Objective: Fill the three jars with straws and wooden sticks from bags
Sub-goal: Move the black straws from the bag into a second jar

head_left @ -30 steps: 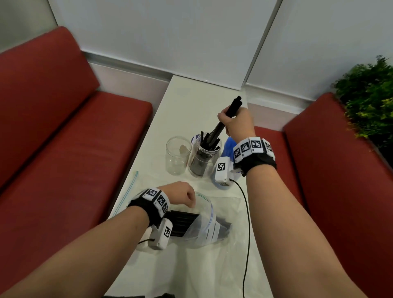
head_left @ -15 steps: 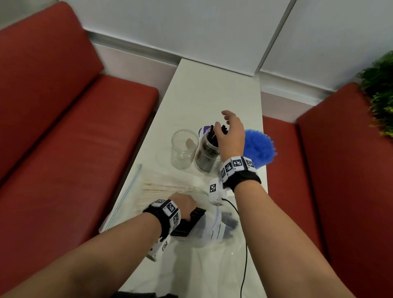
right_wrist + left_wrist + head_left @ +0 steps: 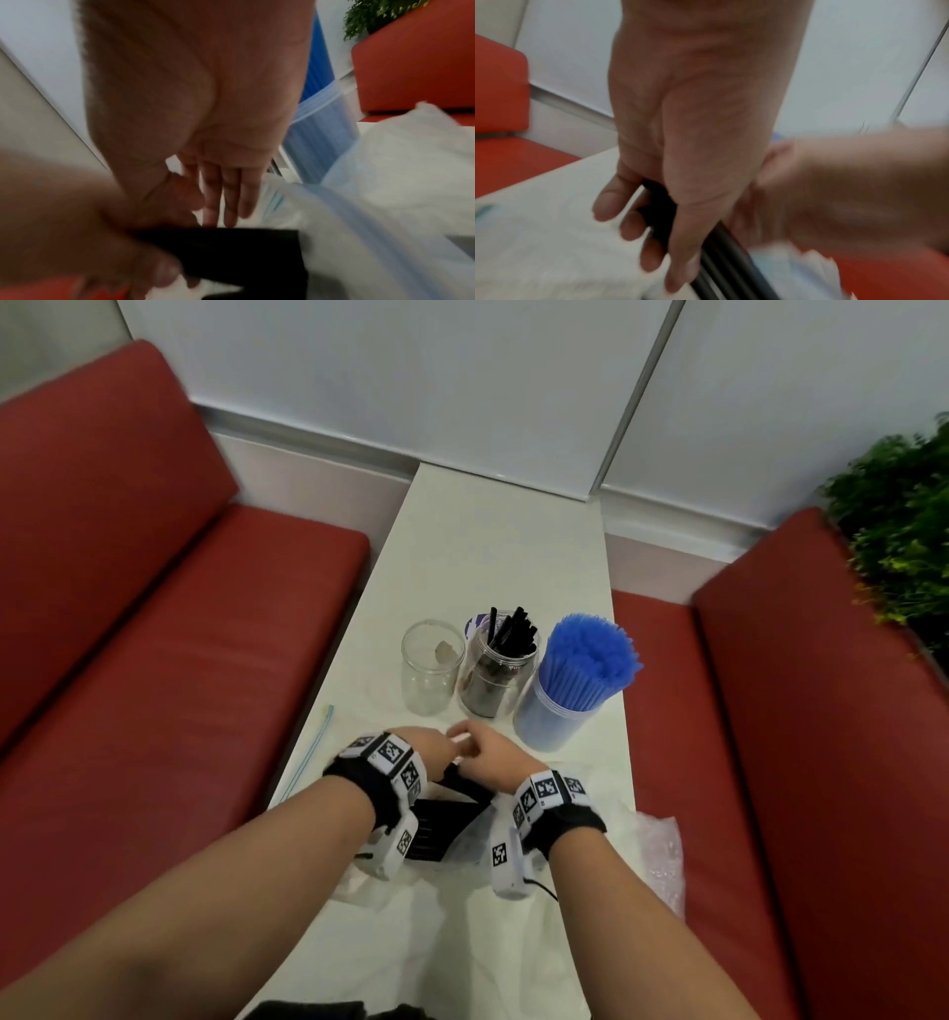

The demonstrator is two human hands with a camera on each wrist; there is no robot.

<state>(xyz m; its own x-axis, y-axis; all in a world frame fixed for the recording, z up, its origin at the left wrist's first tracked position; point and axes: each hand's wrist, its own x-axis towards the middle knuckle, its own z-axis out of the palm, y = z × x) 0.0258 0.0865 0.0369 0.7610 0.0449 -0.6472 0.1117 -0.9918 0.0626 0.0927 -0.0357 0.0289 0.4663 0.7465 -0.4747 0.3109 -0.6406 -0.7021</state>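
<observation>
Three clear jars stand in a row on the white table (image 3: 493, 546). The left jar (image 3: 430, 670) holds only a small scrap, the middle jar (image 3: 500, 675) holds black straws, and the right jar (image 3: 570, 706) is packed with blue straws. In front of them my left hand (image 3: 429, 755) grips a bundle of black straws (image 3: 436, 829) that sticks out of a clear zip bag (image 3: 464, 857). The left wrist view shows its fingers (image 3: 628, 227) curled round the straws (image 3: 659, 205). My right hand (image 3: 488, 760) is beside it, its straight fingers (image 3: 226, 205) reaching the bundle (image 3: 244, 253).
A second clear bag with a blue zip strip (image 3: 310, 755) lies at the table's left edge. Crumpled plastic (image 3: 662, 855) hangs over the right edge. Red benches (image 3: 195, 660) flank the narrow table. A green plant (image 3: 904, 526) stands at the far right.
My right hand let go of black straws in the middle jar, then came down to the bundle beside my left hand. The left hand kept its grip.
</observation>
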